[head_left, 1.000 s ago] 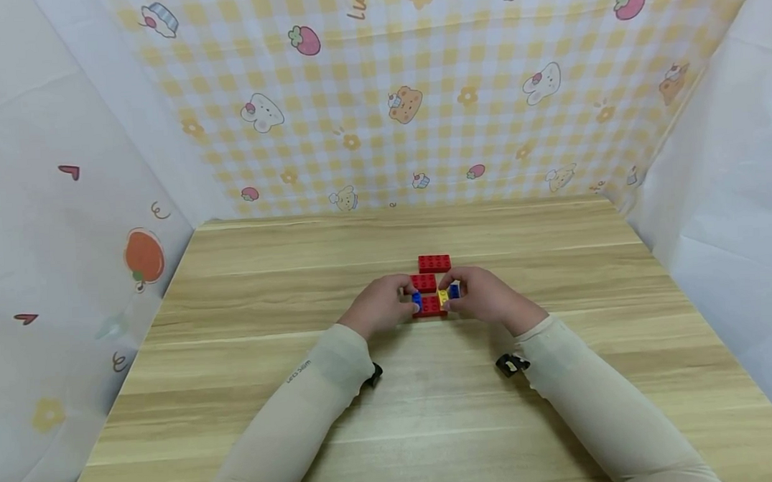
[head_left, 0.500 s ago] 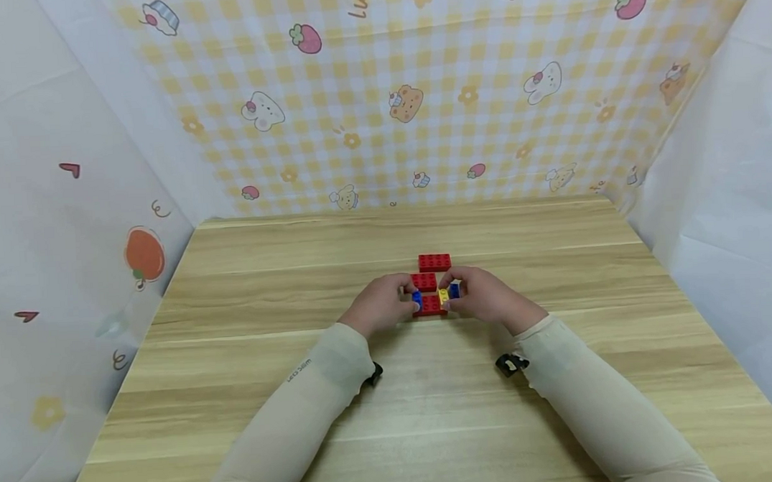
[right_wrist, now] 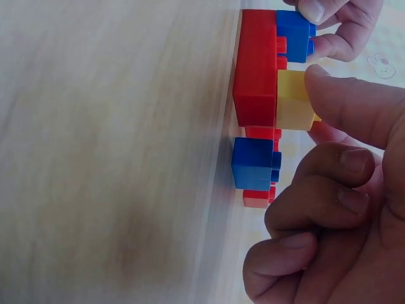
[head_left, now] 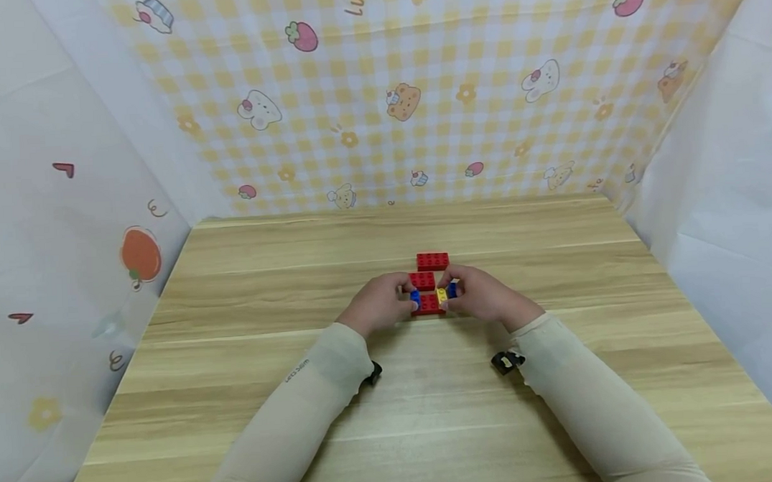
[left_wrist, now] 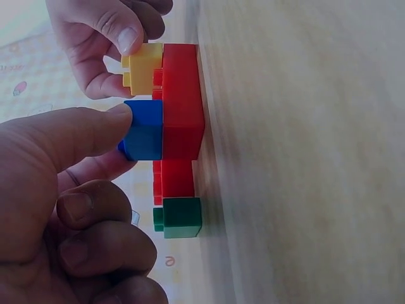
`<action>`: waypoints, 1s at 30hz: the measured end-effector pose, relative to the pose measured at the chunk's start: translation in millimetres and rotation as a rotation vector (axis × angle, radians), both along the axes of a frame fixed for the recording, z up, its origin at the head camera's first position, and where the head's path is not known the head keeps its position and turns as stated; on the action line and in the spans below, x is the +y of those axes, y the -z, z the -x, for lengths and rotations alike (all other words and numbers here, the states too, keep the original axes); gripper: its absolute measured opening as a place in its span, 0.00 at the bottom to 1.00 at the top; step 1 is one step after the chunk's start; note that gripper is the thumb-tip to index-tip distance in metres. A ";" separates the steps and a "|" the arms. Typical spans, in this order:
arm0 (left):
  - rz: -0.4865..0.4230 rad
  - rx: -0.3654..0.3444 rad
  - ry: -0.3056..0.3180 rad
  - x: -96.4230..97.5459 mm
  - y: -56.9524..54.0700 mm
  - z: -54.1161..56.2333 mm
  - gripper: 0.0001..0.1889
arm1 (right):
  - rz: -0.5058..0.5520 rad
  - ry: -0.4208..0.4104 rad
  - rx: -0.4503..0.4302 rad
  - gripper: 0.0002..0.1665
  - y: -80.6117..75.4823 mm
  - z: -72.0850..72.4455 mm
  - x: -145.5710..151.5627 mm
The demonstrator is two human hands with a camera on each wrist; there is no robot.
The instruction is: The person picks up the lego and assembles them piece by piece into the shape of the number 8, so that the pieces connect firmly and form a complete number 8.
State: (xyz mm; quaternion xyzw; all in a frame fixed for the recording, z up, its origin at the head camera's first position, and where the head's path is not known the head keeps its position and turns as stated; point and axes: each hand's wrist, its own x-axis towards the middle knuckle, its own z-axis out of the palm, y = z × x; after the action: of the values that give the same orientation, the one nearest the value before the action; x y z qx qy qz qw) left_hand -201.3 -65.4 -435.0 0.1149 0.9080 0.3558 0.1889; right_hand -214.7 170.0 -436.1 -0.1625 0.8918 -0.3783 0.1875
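My left hand (head_left: pixel 377 304) pinches a small blue toy brick (left_wrist: pixel 144 130) between thumb and finger. That brick sits on the left end of a long red brick (head_left: pixel 430 305), which lies nearest to me on the table. At the red brick's right end sits a small yellow brick (right_wrist: pixel 293 100), pinched by my right hand (head_left: pixel 490 294). Red studs show between the two small bricks in both wrist views. The other fingers of each hand are curled without holding anything.
Behind the front red brick lie a second red brick (head_left: pixel 422 281) and, farther back, a third red brick (head_left: pixel 433 261). Another blue brick (right_wrist: pixel 253 163) stands beside my right hand. A green brick (left_wrist: pixel 183 218) is near my left hand. Cloth walls surround the wooden table (head_left: pixel 393 413).
The head view has shifted very slightly. Both hands keep their pinch on the blue and yellow bricks, with no visible movement of the bricks.
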 end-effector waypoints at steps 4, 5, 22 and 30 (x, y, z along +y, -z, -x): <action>0.020 0.008 -0.004 -0.3 -0.6 -0.6 0.06 | 0.011 -0.001 -0.005 0.15 -0.8 -1.9 -1.7; 0.023 0.006 -0.005 -0.5 -0.8 -0.8 0.06 | 0.013 -0.002 -0.003 0.15 -0.4 -2.0 -2.0; 0.024 0.024 0.006 -1.4 -2.5 1.4 0.06 | 0.010 0.025 -0.016 0.15 1.1 -2.4 -3.4; 0.030 0.024 0.008 -0.6 -4.6 2.6 0.10 | 0.010 0.030 -0.021 0.16 -0.9 -3.5 -1.2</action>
State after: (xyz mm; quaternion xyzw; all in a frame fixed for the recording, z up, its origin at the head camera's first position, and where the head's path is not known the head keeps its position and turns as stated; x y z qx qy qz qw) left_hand -203.9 -66.0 -430.3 0.1199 0.9149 0.3401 0.1812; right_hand -211.2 168.8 -435.2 -0.1460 0.8902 -0.3872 0.1904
